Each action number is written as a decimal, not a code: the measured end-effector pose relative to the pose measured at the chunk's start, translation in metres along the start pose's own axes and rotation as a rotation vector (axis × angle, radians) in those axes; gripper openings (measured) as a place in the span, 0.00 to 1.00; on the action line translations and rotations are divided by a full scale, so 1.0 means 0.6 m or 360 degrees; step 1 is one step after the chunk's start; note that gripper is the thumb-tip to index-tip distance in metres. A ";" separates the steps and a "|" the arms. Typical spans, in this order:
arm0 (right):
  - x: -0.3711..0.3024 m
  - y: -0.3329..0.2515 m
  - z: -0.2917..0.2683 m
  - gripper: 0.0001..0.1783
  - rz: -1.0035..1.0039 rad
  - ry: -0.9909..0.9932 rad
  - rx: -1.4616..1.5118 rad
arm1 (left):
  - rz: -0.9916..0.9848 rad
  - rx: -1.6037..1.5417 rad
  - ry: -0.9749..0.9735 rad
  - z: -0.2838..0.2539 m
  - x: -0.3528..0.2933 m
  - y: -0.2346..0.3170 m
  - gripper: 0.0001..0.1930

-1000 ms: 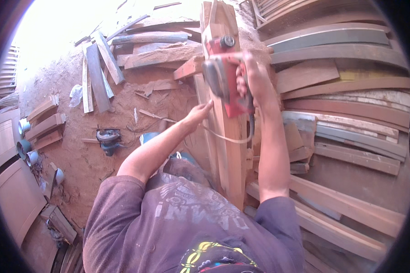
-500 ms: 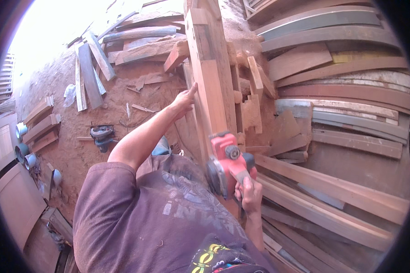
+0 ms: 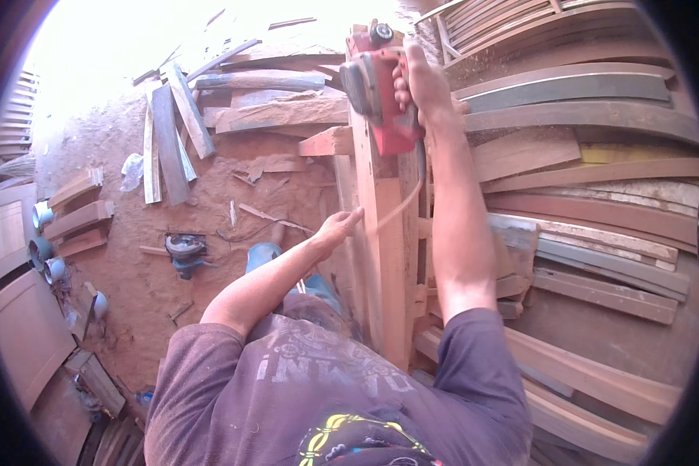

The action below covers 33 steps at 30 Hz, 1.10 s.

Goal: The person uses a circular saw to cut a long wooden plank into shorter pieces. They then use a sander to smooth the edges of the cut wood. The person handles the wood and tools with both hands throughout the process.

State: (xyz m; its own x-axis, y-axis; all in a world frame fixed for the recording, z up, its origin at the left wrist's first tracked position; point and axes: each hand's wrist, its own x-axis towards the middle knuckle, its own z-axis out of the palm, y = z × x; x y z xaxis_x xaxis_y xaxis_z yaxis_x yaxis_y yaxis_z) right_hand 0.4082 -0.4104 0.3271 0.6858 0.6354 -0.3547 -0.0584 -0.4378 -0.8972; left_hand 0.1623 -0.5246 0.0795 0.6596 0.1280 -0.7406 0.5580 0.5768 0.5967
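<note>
A red and black electric hand planer sits on the far part of a long, squared wooden beam. My right hand is closed round the planer's handle, the arm stretched far forward. A cord trails from the planer back beside my right forearm. Nearer to me, my left hand grips the left edge of the beam, its fingertips against the wood and its other fingers partly hidden. The beam runs lengthwise away from my body, resting on other timber.
Stacked boards fill the right side. A circular saw lies on the dusty ground to the left. Loose planks and a wood block are near the beam's far left. Door-like panels stand at the far left.
My right hand has pushed the planer forward along the beam, from close to my body to its far part. My left hand stays at the beam's left edge, lower in view.
</note>
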 end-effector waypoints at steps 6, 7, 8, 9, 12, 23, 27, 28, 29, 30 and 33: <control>-0.076 0.027 -0.006 0.33 0.0062 -0.0146 0.0068 | 0.0339 0.0050 0.0283 -0.091 -0.021 -0.020 0.39; -0.113 0.060 -0.022 0.33 0.0056 -0.0166 0.0118 | 0.0256 -0.0047 0.0320 -0.116 -0.023 -0.029 0.37; -0.164 0.076 -0.033 0.33 0.0103 -0.0159 0.0089 | 0.0266 -0.0118 0.0377 -0.152 -0.031 -0.050 0.34; -0.232 0.093 -0.047 0.33 0.0159 -0.0145 0.0058 | 0.0200 -0.0110 0.0428 -0.193 -0.035 -0.077 0.32; -0.440 0.193 -0.100 0.33 0.0149 -0.0110 -0.0036 | -0.0002 -0.0175 0.0700 -0.334 -0.058 -0.222 0.32; -0.909 0.333 -0.175 0.24 0.0619 0.0263 0.0022 | -0.0781 -0.0149 0.0951 -0.405 -0.280 -0.523 0.23; -0.799 0.307 -0.152 0.27 0.0510 0.0235 0.0122 | -0.0459 -0.0129 0.0731 -0.333 -0.211 -0.419 0.26; -0.762 0.292 -0.144 0.28 0.0485 0.0227 0.0110 | -0.0379 -0.0069 0.0705 -0.316 -0.203 -0.375 0.26; -0.724 0.277 -0.138 0.29 0.0462 0.0216 0.0101 | -0.0303 -0.0162 0.0696 -0.307 -0.198 -0.340 0.27; -0.688 0.266 -0.133 0.29 0.0436 0.0208 0.0114 | -0.0225 -0.0247 0.0685 -0.302 -0.193 -0.307 0.27; -0.557 0.217 -0.109 0.31 0.0372 0.0188 0.0115 | -0.0072 -0.0504 0.0725 -0.316 -0.192 -0.255 0.27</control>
State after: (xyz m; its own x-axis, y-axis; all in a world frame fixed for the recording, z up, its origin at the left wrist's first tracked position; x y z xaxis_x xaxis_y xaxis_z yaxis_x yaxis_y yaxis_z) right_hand 0.2189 -0.7216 0.3462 0.7272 0.4421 -0.5251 -0.2737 -0.5149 -0.8124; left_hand -0.0944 -0.4746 0.0149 0.3149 0.3927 -0.8641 0.3561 0.7950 0.4911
